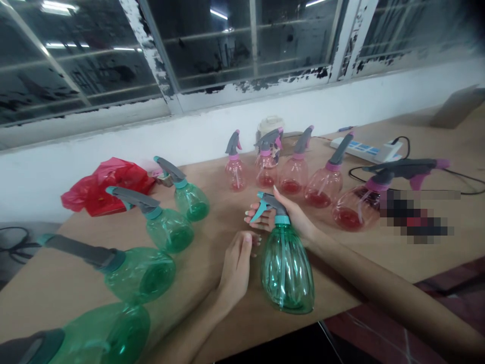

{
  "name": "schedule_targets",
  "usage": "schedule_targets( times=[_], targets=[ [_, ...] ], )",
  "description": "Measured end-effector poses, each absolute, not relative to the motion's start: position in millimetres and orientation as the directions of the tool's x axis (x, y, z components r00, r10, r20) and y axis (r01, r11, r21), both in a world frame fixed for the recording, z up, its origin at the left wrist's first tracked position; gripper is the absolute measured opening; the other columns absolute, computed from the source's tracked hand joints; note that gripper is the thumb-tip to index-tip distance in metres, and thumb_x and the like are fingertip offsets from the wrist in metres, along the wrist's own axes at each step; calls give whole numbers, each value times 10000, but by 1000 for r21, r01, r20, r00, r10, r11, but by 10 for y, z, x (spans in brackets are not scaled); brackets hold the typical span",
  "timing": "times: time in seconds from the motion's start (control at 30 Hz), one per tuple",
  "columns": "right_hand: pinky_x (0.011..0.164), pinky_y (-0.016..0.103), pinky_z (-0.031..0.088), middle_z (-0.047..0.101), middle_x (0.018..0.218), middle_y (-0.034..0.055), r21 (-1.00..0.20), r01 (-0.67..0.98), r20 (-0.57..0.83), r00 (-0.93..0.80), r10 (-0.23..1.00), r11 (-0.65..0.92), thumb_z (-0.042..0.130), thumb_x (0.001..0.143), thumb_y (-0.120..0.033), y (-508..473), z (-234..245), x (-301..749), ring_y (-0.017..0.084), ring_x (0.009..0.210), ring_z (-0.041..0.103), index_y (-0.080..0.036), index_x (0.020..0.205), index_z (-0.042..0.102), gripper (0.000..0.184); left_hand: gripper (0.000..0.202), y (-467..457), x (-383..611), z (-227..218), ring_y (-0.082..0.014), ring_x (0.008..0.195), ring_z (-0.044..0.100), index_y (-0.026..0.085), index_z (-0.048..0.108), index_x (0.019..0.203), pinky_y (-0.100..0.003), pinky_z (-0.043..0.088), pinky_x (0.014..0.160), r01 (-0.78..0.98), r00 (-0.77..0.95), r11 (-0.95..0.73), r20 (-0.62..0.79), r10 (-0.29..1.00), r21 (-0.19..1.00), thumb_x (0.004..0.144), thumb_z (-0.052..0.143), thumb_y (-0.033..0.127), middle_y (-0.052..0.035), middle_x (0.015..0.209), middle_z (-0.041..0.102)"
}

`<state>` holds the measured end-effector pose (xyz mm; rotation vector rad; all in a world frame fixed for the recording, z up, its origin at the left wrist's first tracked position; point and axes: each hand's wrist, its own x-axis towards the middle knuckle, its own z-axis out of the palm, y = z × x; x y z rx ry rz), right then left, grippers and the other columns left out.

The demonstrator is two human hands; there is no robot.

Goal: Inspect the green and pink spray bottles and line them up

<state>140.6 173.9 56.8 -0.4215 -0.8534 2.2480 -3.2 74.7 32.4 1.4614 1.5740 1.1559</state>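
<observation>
My right hand grips a green spray bottle behind its neck and grey head, with the fingers showing beyond the turquoise trigger. This bottle is tilted slightly and looks clear, with ribbed sides and a tube inside. Just left of it is my left hand, its fingers loosely curled inward and no object visible in them. Several other green spray bottles stand in a row along the left. Several pink spray bottles with grey heads form another row behind and to the right.
A red plastic bag lies at the back left of the wooden table. Towards the right are a white power strip, a black cable and a blurred-out patch. A cardboard piece stands far right. The windowed wall borders the back.
</observation>
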Motion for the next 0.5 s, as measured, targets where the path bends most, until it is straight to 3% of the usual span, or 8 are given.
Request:
schedule_targets(
  times=[0.2,0.37,0.5],
  targets=[
    [900,349,498,707,833,100,-652,-497,-85,-703,706,-573,483,862,-575,1721,540,1390,191,816,680,-128,860,677,487,452,743,-31,317,-192,850,607,206,616,915,-321,463,758,360,-121,-28,77,990,933,959,280,505,-52,905,661],
    [667,269,536,641,601,23,-656,-509,-109,-667,737,-557,545,850,-512,1699,503,1384,135,576,632,-165,661,627,404,461,740,-34,302,-188,846,608,201,616,927,-319,467,757,346,-115,-24,68,991,938,959,274,510,-57,941,665],
    [722,287,540,697,731,66,-655,-515,-145,-632,761,-553,530,849,-539,1724,535,1393,175,710,682,-152,730,641,420,460,741,-28,308,-188,830,612,198,610,901,-319,468,750,345,-129,-13,61,990,939,954,282,517,-52,931,672]
  ],
)
